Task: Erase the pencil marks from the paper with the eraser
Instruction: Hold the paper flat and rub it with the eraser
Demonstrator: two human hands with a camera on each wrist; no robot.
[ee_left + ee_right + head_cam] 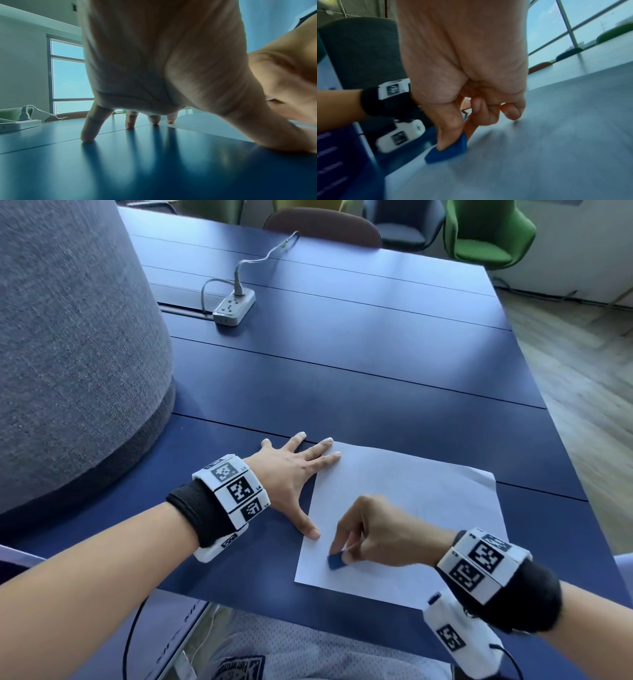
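A white sheet of paper (411, 501) lies on the blue table (359, 378) in front of me; faint pencil lines show near its middle. My right hand (346, 553) pinches a small blue eraser (335, 561) between thumb and forefinger and presses it on the paper's near left corner; the right wrist view shows the eraser (448, 150) tilted on the paper (539, 148). My left hand (301, 474) lies spread flat, its fingers straight. Two fingertips and the thumb rest on the paper's left edge, the palm on the table (120, 169).
A white power strip (234, 308) with a plugged cable sits on the far left of the table. A tall grey felt-covered drum (68, 354) stands at the left. Green, dark and brown chairs (486, 231) line the far edge. The table's near edge runs just under my wrists.
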